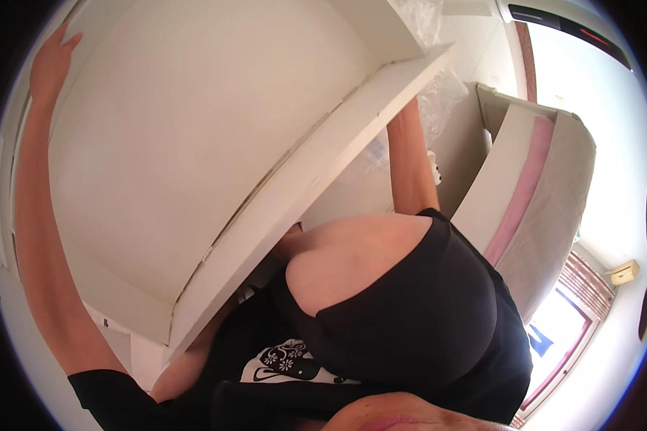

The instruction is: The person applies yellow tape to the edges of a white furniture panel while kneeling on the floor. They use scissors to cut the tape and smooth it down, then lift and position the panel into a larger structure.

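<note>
A large white drawer-like box (158,144) with a flat panel and raised side walls tilts across the left and middle of the view, close in front of me. A dark, uneven gap runs where its panel meets the near wall. At the far upper left, my left hand (52,66) is closed over the box's side wall, thumb and fingers partly showing. My right forearm (412,154) reaches up behind the box's upper right corner. That hand is hidden by the box, so its grip does not show. My bare bent knee (338,266) is just below the near wall.
Crumpled clear plastic wrap (442,97) hangs behind the box's right corner. To the right stands a grey padded piece of furniture (553,194) with a pink strip. Beyond it are a window (564,345) and a patterned curtain (586,284).
</note>
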The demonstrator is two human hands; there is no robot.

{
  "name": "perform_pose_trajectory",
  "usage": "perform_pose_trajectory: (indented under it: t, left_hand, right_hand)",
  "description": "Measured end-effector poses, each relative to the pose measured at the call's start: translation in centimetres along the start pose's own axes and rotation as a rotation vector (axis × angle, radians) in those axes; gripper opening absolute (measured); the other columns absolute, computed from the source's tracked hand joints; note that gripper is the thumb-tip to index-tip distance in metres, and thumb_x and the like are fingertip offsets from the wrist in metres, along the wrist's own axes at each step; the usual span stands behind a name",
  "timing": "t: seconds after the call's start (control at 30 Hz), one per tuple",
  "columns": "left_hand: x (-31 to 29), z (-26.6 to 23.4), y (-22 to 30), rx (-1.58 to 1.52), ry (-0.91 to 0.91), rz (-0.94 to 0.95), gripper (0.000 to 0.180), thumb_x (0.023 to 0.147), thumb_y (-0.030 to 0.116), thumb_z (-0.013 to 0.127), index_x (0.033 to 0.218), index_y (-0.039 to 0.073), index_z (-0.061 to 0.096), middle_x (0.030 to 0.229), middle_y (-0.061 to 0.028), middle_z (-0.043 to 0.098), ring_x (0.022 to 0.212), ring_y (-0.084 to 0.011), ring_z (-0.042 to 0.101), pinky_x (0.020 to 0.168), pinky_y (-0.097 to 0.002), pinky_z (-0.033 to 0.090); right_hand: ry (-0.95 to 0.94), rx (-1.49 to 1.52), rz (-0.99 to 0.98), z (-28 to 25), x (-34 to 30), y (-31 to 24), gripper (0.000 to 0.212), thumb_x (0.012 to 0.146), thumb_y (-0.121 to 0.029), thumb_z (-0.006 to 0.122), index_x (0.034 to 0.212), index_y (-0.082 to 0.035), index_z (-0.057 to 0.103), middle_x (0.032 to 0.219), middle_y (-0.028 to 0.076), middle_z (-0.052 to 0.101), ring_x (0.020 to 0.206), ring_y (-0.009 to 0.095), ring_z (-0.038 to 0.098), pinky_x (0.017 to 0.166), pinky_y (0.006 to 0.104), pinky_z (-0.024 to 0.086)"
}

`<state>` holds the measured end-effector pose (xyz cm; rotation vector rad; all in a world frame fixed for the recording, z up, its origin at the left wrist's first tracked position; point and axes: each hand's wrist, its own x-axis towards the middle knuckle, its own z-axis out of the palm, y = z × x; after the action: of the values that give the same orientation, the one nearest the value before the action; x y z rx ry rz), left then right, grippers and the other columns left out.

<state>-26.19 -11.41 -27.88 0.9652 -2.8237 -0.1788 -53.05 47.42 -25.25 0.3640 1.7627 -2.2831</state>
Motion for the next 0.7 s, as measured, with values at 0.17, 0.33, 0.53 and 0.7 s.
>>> perform_pose_trajectory:
  t: [0.17,0.33,0.53,0.7]
  left_hand:
    - [-1.1,-0.6,-0.1,-0.084,0.035,-0.044,0.06,0.093,0.045,0.056,0.14,0.009,0.052,0.138,-0.013,0.057,0.131,-0.0308,0.05,0.108,-0.04,0.038]
    - [-1.4,-1.4,-0.5,0.016,-0.004,-0.099,0.06,0.092,0.046,0.058,0.14,0.009,0.053,0.138,-0.012,0.057,0.131,-0.0299,0.051,0.108,-0.0395,0.039]
    - [-0.7,-1.2,0.3,0.044,-0.032,-0.052,0.062,0.091,0.047,0.059,0.139,0.01,0.053,0.138,-0.0121,0.058,0.129,-0.0304,0.052,0.106,-0.0404,0.041]
    - [-1.5,-1.9,1.0,0.012,-0.009,-0.131,0.063,0.09,0.048,0.059,0.139,0.01,0.054,0.137,-0.0122,0.059,0.127,-0.031,0.054,0.106,-0.0404,0.041]
  right_hand:
    - [-0.329,-0.138,-0.06,5.3,-1.1,-0.1,0.069,0.102,-0.058,0.021,0.144,-0.004,0.035,0.146,0.009,0.04,0.131,0.023,0.041,0.108,0.0391,0.036]
    - [0.089,0.035,-0.045,-3.2,0.8,-1.1,0.074,0.101,-0.063,0.016,0.142,-0.005,0.037,0.146,0.008,0.041,0.134,0.025,0.039,0.108,0.0413,0.038]
    - [-0.046,0.007,0.047,2.4,2.2,-0.2,0.078,0.099,-0.066,0.016,0.145,-0.005,0.033,0.151,0.008,0.034,0.138,0.026,0.033,0.112,0.0428,0.034]
    - [-0.307,-0.09,0.004,4.5,1.4,0.4,0.083,0.098,-0.069,0.016,0.147,-0.005,0.03,0.155,0.008,0.028,0.142,0.026,0.028,0.116,0.0441,0.031]
